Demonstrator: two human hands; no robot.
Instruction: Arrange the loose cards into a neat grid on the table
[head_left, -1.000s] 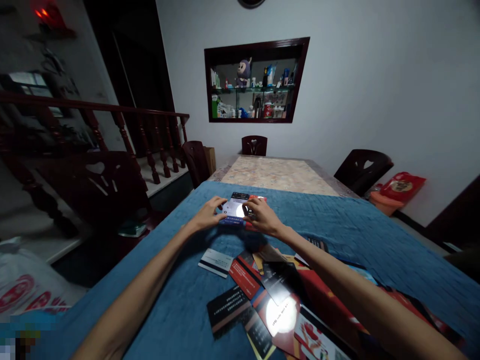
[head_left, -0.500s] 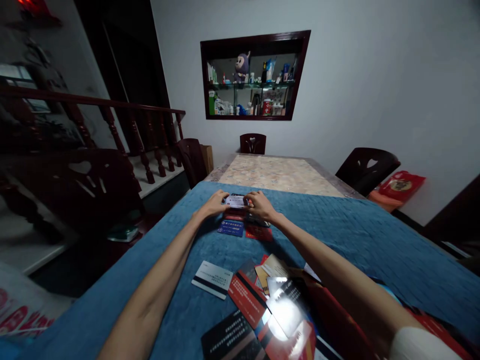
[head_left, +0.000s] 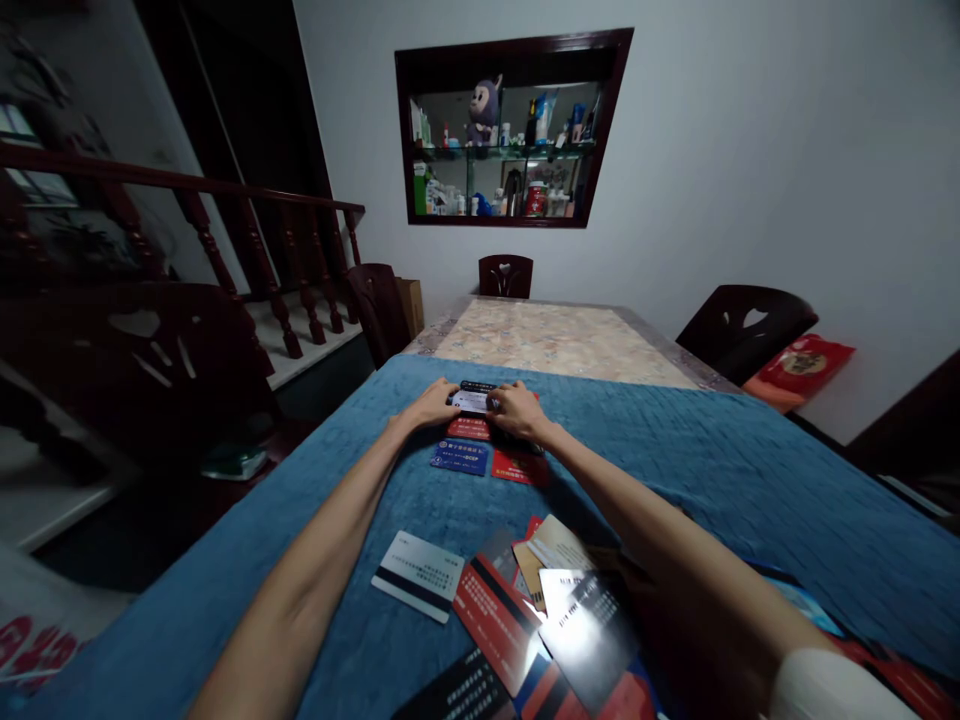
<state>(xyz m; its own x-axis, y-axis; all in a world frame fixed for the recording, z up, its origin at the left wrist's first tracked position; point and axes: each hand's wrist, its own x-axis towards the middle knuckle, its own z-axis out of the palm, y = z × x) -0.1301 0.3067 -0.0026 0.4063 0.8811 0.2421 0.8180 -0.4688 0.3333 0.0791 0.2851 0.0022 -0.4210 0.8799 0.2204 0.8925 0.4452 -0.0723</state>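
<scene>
My left hand (head_left: 433, 403) pinches the left end of a white card (head_left: 471, 402), fingers closed on its edge. At the card's right end the fingers of my right hand (head_left: 519, 410) are closed too. The white card lies at or just above the blue cloth; I cannot tell which. Behind it shows a black card (head_left: 478, 386). Nearer to me lie a red card (head_left: 469, 429), a blue card (head_left: 459, 459) and another red card (head_left: 519, 467). My right hand partly hides the cards beneath it.
A loose pile of cards, among them a shiny dark card (head_left: 589, 630) and a silver card (head_left: 420, 577), lies close to me on the blue cloth (head_left: 337, 490). Beyond is the patterned tabletop (head_left: 551, 335), with chairs around it. A red bag (head_left: 806, 365) is at the right.
My view has tilted slightly downward. Both hands stay at the white card, and more of the black card behind it and the red card in front now shows.
</scene>
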